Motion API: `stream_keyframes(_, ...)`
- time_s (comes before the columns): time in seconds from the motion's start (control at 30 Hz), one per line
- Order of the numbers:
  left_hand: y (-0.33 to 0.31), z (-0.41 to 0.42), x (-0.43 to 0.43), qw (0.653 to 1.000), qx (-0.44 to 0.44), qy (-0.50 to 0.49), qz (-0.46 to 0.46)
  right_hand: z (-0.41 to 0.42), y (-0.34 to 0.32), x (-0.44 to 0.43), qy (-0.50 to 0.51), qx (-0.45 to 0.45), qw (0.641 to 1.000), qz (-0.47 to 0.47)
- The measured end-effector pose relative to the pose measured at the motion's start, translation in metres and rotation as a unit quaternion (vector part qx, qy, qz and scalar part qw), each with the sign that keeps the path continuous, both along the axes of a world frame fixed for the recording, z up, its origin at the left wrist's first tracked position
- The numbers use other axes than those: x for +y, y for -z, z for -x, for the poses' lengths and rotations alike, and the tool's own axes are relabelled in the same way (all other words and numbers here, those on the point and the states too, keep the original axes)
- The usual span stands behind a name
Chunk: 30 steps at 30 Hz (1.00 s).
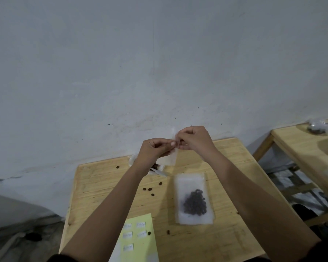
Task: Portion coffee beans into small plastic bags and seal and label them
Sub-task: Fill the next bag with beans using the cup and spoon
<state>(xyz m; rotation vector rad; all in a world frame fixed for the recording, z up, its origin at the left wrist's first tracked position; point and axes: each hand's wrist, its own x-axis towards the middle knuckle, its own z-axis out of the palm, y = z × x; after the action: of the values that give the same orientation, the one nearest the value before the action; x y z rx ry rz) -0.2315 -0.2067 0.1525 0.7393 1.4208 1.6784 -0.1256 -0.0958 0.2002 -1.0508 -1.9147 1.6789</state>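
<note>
Both my hands are raised above the far edge of the wooden table [102, 188]. My left hand [155, 148] and my right hand [193, 139] pinch the top of a small empty clear plastic bag [169, 159], which hangs down between them. A second clear bag holding a heap of dark coffee beans [194, 202] lies flat on the table to the right. A container of beans [157, 167] is mostly hidden behind my left wrist. At the near edge lies a pale yellow sheet [140, 239] with several small white labels.
Loose coffee beans [149, 189] are scattered on the table. A second wooden table [295, 140] stands at the right with a crumpled plastic bag of beans [319, 127] on it. A grey wall rises right behind the table.
</note>
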Motion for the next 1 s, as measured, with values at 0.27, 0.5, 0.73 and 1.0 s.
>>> stream_keyframes(0.27,-0.002,-0.001,0.004,0.965,0.232,-0.093,0.084,0.005,0.007,-0.004,0.016,-0.042,0.998,-0.039)
stream_keyframes(0.5,-0.001,-0.01,0.001,0.921,0.362,-0.116,0.085,0.003,0.01,-0.01,0.009,-0.036,0.999,-0.012)
stream_keyframes(0.73,0.007,-0.02,-0.001,0.91,0.38,-0.138,0.095,0.002,0.015,-0.015,0.006,-0.039,0.999,-0.028)
stream_keyframes(1.0,0.009,-0.013,0.0,0.878,0.419,-0.167,0.159,0.0,0.023,-0.017,0.022,-0.093,0.988,-0.12)
